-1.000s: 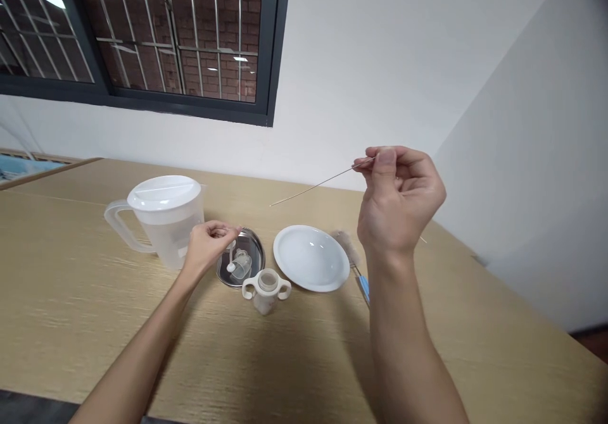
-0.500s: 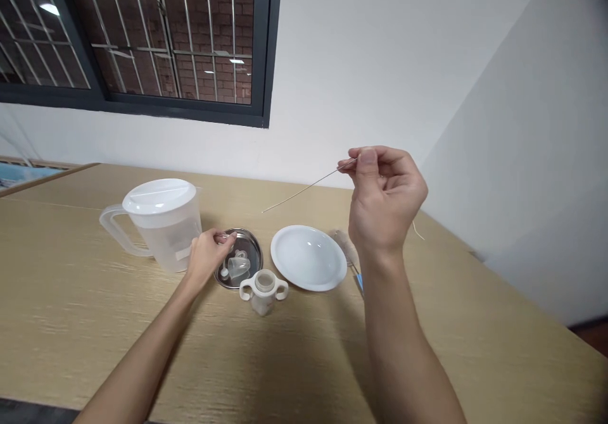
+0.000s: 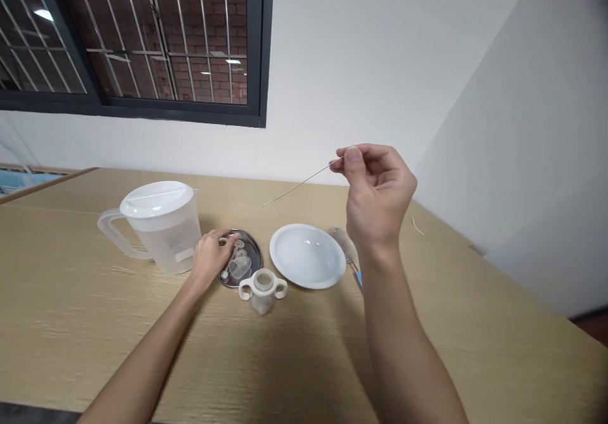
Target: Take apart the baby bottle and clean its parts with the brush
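Observation:
My right hand [image 3: 380, 193] is raised above the table, thumb and fingers pinched on one end of a thin, pale wire-like stick [image 3: 299, 185]. The stick slopes down to the left, its far tip free in the air. My left hand [image 3: 213, 253] reaches over the left rim of a round metal tray [image 3: 256, 256], fingers closed round a small clear piece that they partly hide. Lying in the tray are a clear plastic cup [image 3: 240, 266] and several small clear parts. In front of the tray stands a small open bottle [image 3: 263, 294] with two white handles.
A lidded, translucent pitcher [image 3: 166, 228] stands left of the tray. To the right is a white bowl [image 3: 306, 256], with a mesh strainer [image 3: 342, 240] beside it, partly behind my right arm. A short pale strand [image 3: 417, 226] lies farther right. The wall and window [image 3: 175, 38] close off the back.
My left hand has shifted slightly right and deeper over the tray, and the clear cup and small parts in it have moved a little. My right hand still holds the stick, slightly further left.

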Demonstrator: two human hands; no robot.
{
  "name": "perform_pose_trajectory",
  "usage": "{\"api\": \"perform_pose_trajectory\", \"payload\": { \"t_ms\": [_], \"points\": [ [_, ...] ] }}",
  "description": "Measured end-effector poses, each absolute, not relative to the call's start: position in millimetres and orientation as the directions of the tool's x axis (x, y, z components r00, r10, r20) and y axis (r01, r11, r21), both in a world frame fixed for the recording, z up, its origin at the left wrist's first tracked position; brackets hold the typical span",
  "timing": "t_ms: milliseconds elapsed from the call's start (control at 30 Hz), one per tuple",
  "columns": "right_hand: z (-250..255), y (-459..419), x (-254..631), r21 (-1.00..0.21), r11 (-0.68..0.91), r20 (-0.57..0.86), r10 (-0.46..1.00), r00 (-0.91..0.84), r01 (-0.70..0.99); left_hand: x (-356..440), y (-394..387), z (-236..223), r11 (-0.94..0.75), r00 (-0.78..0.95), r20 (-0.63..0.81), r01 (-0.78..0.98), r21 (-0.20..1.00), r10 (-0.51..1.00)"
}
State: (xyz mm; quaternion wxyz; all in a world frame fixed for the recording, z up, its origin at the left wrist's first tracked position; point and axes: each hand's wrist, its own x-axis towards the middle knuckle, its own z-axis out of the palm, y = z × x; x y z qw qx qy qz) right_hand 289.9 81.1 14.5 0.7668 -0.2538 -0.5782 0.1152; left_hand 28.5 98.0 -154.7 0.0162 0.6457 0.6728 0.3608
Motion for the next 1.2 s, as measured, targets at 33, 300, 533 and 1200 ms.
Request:
{"api": "perform_pose_trajectory", "payload": {
  "t_ms": [33,300,533,1200],
  "points": [
    [15,81,291,-0.523,0.844,0.827,0.47,0.307,0.118,29,97,-153,-0.12,-0.16,0.468,0.85,0.513,0.869],
    [15,82,294,-0.526,0.838,0.835,0.478,0.273,0.142,37,86,-140,-0.121,-0.245,0.514,0.807,0.578,0.822],
    [16,80,296,-0.552,0.816,0.83,0.517,0.208,0.175,37,85,-140,-0.126,-0.246,0.506,0.796,0.593,0.827],
    [-104,121,381,-0.984,0.147,0.117,0.96,0.253,-0.102,35,83,-145,-0.189,-0.144,0.48,0.794,0.578,0.865]
  ]
}}
